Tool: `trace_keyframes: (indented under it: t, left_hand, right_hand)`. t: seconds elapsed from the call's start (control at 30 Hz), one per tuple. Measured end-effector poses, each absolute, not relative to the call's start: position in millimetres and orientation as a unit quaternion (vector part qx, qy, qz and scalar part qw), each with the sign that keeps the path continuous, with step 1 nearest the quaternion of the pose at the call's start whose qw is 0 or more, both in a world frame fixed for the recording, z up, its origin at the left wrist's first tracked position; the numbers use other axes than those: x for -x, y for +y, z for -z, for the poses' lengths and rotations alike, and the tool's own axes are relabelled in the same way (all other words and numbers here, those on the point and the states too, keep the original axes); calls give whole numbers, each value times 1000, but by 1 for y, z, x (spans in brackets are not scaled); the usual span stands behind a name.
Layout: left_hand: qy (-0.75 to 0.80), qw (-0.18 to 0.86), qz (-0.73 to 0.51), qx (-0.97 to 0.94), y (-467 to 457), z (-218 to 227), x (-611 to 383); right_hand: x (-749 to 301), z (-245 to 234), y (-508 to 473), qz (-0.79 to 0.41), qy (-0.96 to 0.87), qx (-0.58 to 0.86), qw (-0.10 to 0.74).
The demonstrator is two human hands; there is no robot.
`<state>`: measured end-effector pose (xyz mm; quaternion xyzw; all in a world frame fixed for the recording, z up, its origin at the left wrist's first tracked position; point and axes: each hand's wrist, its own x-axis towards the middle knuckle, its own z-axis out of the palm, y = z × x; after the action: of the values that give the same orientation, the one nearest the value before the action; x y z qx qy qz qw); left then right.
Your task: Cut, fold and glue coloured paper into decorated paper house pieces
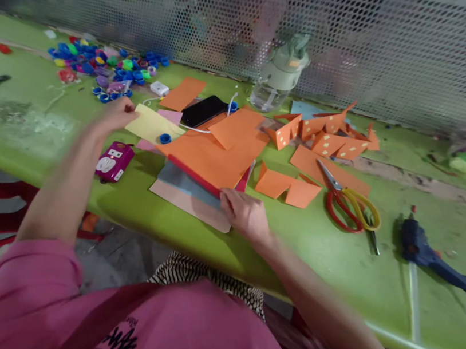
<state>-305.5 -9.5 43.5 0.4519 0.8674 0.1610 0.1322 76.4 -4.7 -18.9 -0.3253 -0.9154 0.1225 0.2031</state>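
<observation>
Right hand (245, 214), fingers closed on near corner of orange-topped paper stack (212, 163); left hand (115, 113) blurred, grip unclear, touching pale yellow paper sheet (151, 124)

- My right hand (245, 214) lies on the near edge of the paper stack (213, 160).
- Scissors (348, 202) lie right of the stack, with the glue gun (430, 254) farther right.
- The phone (204, 111) and water bottle (279, 74) sit behind it, and the bottle caps (101, 66) are back left.

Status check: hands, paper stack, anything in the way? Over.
Left hand blurred, at yellow sheet corner. Right hand on near edge of paper stack, grip unclear. Scissors and glue gun lie right, apart from stack.
</observation>
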Motion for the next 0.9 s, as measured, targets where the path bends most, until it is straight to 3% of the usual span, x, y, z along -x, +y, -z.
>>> trace_keyframes:
  t: [0.4,0.67,0.8,0.9]
  left_hand:
    - [870,8,-233,-435,-20,-82,287]
    - [779,-68,-262,-565,-51,-77,259]
    - [664,26,-212,-717,-71,-57,221]
    - [554,153,-81,-815,-85,-35,189]
  right_hand:
    - [-81,9,8,-187,-836,424,293]
    - [-72,9,-16,-179,-942,220,178]
    - [-85,-2,-21,-175,-916,312,180]
    - [-103,-8,-22,-294,-848,403,181]
